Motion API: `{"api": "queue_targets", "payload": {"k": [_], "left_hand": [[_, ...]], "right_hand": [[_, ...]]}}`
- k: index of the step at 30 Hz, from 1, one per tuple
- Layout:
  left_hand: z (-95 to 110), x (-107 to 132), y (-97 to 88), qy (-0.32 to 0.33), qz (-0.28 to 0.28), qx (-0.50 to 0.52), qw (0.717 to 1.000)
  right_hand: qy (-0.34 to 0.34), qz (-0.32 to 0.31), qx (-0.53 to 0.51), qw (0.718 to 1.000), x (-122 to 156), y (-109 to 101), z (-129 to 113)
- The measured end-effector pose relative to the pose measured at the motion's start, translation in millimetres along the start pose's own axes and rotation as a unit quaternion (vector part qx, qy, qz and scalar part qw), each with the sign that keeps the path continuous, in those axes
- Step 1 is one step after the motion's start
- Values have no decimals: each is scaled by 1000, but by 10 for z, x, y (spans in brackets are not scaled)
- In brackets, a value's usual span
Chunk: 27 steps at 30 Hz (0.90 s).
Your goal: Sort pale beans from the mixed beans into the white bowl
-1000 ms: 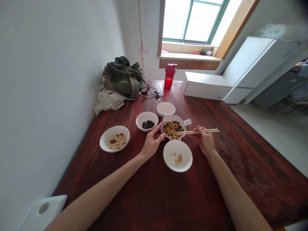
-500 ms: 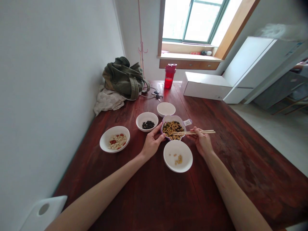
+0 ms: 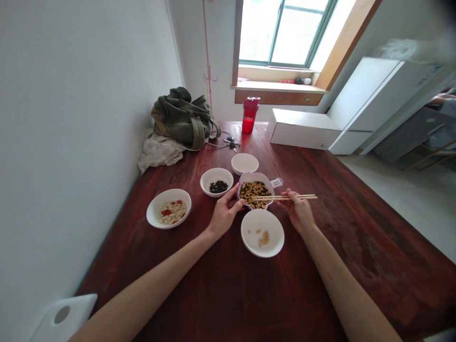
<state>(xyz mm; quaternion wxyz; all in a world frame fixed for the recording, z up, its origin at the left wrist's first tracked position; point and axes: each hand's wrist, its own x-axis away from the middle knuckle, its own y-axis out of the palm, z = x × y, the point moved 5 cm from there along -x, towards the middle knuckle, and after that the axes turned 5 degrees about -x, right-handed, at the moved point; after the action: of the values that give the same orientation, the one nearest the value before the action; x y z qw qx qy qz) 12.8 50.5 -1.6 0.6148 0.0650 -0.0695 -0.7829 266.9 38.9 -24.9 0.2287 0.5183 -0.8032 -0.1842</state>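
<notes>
A lobed bowl (image 3: 266, 177) with a purple rim and a short handle holds mixed yellow and dark beans (image 3: 255, 190). My left hand (image 3: 224, 216) grips its left side, thumb near the rim. Wooden chopsticks (image 3: 308, 196) are pinched in my right hand (image 3: 298, 213), their tips among the beans. Just in front stands a white bowl (image 3: 257, 220) with a few yellow beans in it. Left of the lobed bowl, another white bowl (image 3: 213, 174) contains black beans. Farther left, a third bowl (image 3: 152, 212) has pale flat pieces and some red ones.
Behind the lobed bowl is a white bowl (image 3: 244, 163) in which I see nothing. Keys (image 3: 231, 142), a green bag (image 3: 181, 116), a red shaker bottle (image 3: 250, 115) and a white box (image 3: 302, 127) line the table's far side. A wall runs along the left.
The chopstick tips have shifted slightly left within the beans. My left hand keeps its grip on the bowl. The whole view has moved slightly.
</notes>
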Motion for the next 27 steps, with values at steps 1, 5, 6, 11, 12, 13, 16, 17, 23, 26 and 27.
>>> {"api": "queue_targets", "payload": {"k": [1,5,6,11,12,13,16,17,23,26,27], "left_hand": [[-3,-1,-2,0,0,-1,1000],[-19,-6,-11,-1,0,-2,1000],[-19,-7,-12,0,0,-2,1000],[3,0,-9,3,2,-4,1000],[9,3,-7,4,2,-4,1000],[15,5,-6,4,3,-4,1000],[23,8,-5,5,3,-3,1000],[22,8,-6,4,3,-4,1000],[0,0,-15,3,2,-5,1000],[-3,2,-13,0,1,1,1000],[-2,3,-11,-2,0,3,1000]], "right_hand": [[2,2,-2,1000,0,1,-3],[11,1,-8,1000,-1,8,-10],[15,0,-10,1000,-1,10,-11],[44,-41,-2,998,26,40,-74],[52,-64,8,997,43,58,-100],[63,-91,21,994,65,81,-128],[94,-158,65,981,152,144,-211],[95,-168,75,978,176,156,-241],[51,-157,74,984,185,157,-343],[-2,-116,50,992,109,103,-354],[-17,-98,44,994,81,78,-348]]}}
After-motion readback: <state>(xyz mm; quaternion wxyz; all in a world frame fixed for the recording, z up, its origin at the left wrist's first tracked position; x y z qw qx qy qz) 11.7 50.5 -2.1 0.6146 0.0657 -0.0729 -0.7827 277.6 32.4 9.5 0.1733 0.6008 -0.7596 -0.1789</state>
